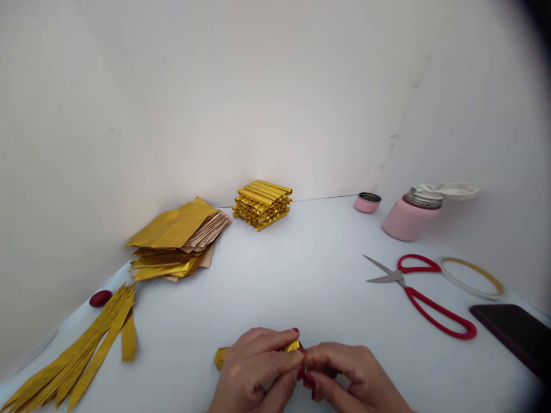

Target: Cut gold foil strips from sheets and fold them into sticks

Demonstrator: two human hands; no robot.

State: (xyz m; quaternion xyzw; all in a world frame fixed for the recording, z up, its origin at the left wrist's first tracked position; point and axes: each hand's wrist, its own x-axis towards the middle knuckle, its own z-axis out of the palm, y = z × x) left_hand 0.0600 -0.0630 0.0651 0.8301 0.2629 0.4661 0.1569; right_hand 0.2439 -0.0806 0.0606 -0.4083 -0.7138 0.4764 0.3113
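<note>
Gold paper (221,358) mostly hidden by left hand (257,364), curled round it — long axis seemingly sideways; right hand (348,367) pinched, its hold unclear.

One pair of scissors (399,277) has one bottle (408,221) and one cap (367,205) beyond it, one ring (498,283) and one phone (514,331) rightward, and leftward one left hand (253,367), one right hand (350,370), one pile each of tubes (263,203), sheets (174,226) and strips (92,350), and one red oval (100,298).
</note>
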